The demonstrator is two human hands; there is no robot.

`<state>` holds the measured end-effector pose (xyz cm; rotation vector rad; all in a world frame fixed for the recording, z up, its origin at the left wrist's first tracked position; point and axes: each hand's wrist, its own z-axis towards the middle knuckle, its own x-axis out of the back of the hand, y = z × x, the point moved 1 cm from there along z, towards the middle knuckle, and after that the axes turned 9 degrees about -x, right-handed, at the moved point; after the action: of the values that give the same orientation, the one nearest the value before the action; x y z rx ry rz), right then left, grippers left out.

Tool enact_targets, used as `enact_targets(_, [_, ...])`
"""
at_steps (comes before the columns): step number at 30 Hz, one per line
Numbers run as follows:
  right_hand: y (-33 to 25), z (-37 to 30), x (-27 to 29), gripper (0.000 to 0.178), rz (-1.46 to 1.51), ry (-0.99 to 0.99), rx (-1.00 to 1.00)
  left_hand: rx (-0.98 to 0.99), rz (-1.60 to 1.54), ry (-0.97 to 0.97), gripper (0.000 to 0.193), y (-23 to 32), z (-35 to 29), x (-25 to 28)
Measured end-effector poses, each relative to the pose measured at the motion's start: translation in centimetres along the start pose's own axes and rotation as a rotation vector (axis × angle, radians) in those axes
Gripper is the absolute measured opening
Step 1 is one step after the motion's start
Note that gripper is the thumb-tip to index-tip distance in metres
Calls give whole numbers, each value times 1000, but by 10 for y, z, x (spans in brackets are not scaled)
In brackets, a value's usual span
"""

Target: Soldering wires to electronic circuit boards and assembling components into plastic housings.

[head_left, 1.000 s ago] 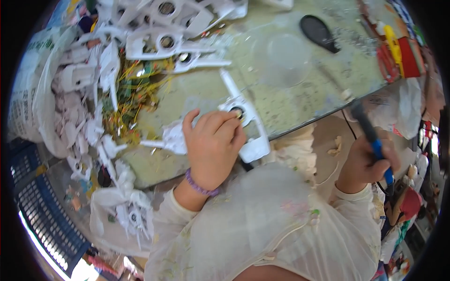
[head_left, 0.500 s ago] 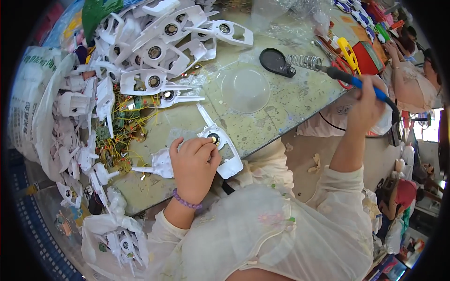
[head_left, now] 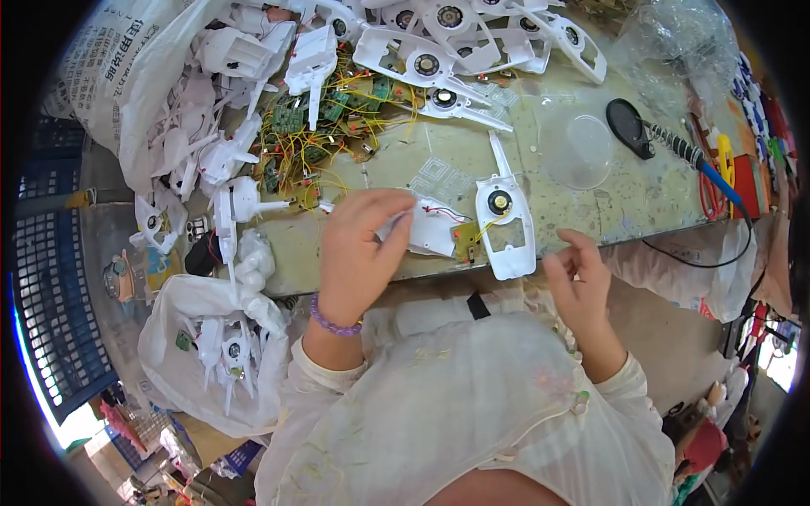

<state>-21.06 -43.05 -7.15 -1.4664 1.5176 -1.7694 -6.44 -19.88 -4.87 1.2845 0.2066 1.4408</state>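
White frame lies between left grip, curled by white housing, hold unclear, and right grip, spread, empty; yellow wire best kept slack.

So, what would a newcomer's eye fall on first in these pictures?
Probably the heap of white frames with round black parts along the far side of the table, and the tangle of green boards and yellow wires in front of it, toward the left. Next, a single white frame lies between the left hand and the right hand, near the front edge. On the right, a blue-handled iron rests in a coil stand.
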Motion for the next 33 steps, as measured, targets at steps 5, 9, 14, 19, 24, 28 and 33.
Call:
enact_targets(5, [-22,18,-19,31,-514,165,281,-238,246,-160,18,25,-4,-16])
enact_targets(9, [-26,30,-21,24,-509,14,92,-200,315,-217,33,37,-14,-30])
enact_targets(14, [-20,33,-18,15,22,-177,-212,-257,349,-229,43,29,-21,-31])
enact_targets(19, [-29,45,-22,32,568,-387,-261,-168,148,-258,42,27,-10,-2])
enact_targets(24, [-51,52,-36,39,447,-447,-39,-55,-72,-257,44,-5,8,39])
enact_targets(28, [-70,53,-52,44,-88,-320,449,-9,-34,-290,40,-24,12,48])
enact_targets(33, [-67,69,-65,45,-215,-328,703,51,26,-232,34,-42,-6,39])
